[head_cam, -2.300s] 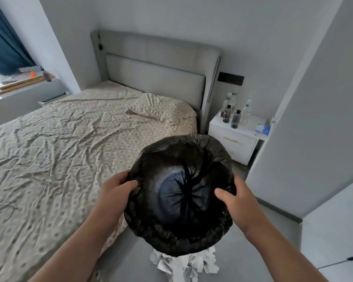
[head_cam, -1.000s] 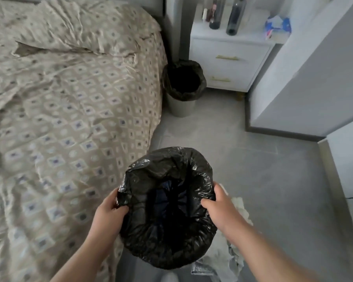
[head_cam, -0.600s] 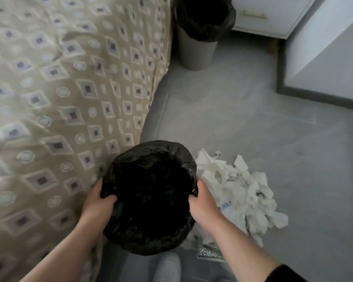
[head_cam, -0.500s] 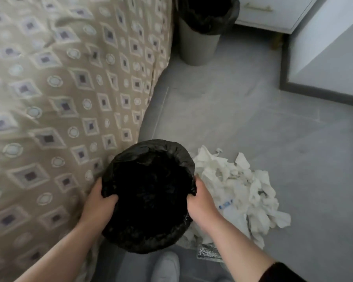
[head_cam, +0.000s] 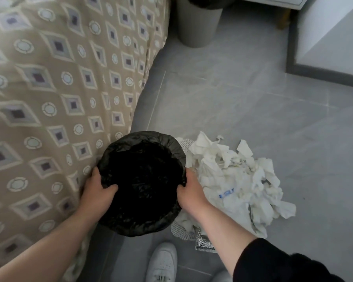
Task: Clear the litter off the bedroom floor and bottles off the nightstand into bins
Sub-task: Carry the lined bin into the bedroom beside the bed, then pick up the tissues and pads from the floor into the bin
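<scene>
A round bin lined with a black bag [head_cam: 143, 180] sits low between the bed and a litter pile. My left hand [head_cam: 99, 192] grips its left rim, thumb over the edge. My right hand [head_cam: 190, 192] grips the right rim the same way. A heap of crumpled white tissues and wrappers [head_cam: 238, 180] lies on the grey floor just right of the bin, touching it. A silver foil wrapper [head_cam: 204, 244] pokes out under my right forearm. The nightstand bottles are out of view.
The bed with its patterned beige sheet [head_cam: 59, 98] fills the left side. A second grey bin [head_cam: 198, 23] stands at the top by the bed corner. The white nightstand's base [head_cam: 273, 1] and a white wall panel [head_cam: 330, 33] are at top right. My white shoe [head_cam: 163, 263] is below.
My view has tipped down from the bed and nightstand to the floor. The bin in both hands has come down lower beside the litter pile, near the bed's side.
</scene>
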Demonstrator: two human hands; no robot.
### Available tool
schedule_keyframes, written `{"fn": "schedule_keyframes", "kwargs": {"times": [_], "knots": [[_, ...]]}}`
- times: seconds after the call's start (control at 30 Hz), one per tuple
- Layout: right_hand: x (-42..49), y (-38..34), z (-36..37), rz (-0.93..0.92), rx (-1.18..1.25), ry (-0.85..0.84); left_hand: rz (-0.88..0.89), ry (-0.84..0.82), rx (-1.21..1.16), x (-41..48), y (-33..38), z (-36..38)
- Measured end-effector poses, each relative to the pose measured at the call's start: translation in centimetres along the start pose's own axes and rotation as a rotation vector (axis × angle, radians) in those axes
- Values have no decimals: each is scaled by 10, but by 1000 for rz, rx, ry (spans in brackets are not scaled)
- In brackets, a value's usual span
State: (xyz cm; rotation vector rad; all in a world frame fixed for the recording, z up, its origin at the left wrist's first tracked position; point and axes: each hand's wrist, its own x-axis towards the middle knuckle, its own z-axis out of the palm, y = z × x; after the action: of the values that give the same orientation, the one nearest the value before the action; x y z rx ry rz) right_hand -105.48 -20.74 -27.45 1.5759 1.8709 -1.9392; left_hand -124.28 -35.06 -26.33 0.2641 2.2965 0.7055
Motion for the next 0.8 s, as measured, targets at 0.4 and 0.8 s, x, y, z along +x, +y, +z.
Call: {"fn": "schedule_keyframes", "kwargs": {"times": [0.4,0.8], "knots": [[5,6,1,52,-37,-52,99,189,335,-45,27,17],[29,58,-126,-283,-739,62,1386,-127,498,-78,149,114]]}}
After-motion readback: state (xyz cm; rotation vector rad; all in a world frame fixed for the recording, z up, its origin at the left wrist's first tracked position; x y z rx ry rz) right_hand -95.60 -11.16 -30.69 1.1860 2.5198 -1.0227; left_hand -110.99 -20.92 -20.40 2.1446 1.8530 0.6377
